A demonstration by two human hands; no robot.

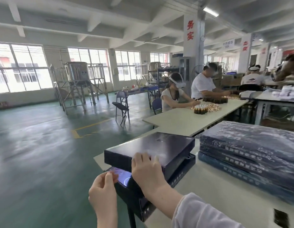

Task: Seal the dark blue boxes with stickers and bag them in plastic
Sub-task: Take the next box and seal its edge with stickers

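Observation:
A dark blue box (159, 145) lies on top of another dark blue box (180, 171) at the left edge of the white table (217, 191). My right hand (148, 170) rests on the near edge of the top box, fingers laid over its lid. My left hand (103, 193) hovers just left of the boxes with fingers curled, thumb and fingertips close together near a shiny patch (121, 176) on the lower box; whether it pinches a sticker is unclear. At right sits a stack of dark blue boxes wrapped in plastic (251, 155).
A dark flat piece (141, 203) hangs over the table's near left edge. A small dark object (281, 218) lies near the bottom right. Beyond, people sit at a long table (184, 119) with small bottles (204, 108). Green floor (44, 145) opens to the left.

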